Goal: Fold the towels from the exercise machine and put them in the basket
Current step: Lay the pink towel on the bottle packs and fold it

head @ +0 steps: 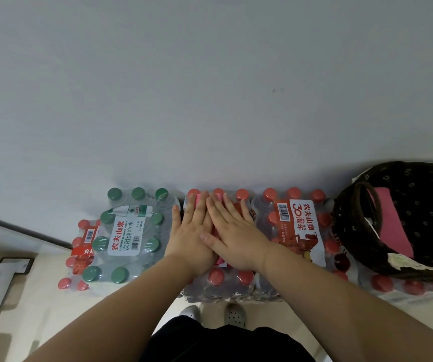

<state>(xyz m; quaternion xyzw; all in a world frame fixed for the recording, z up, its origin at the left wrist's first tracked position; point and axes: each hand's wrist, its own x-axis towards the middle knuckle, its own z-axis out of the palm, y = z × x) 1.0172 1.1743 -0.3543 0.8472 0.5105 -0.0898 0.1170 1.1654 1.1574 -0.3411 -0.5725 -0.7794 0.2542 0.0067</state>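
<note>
Towel, pink and small, flat on top of the middle pack of red-cap bottles, mostly hidden under both hands. Left hand pressed flat on it, fingers straight and a little apart. Right hand flat too, fingers straight, partly over the left hand, thumb on the back of it. Only small pink bits in sight, past the fingertips and down by the wrists. To the right, a dark basket with another pink towel folded inside. To the left, a pack of green-cap bottles. Between the middle pack and the basket, one more red-cap pack with a big label. Grey wall behind. Down below, two shoes.
</note>
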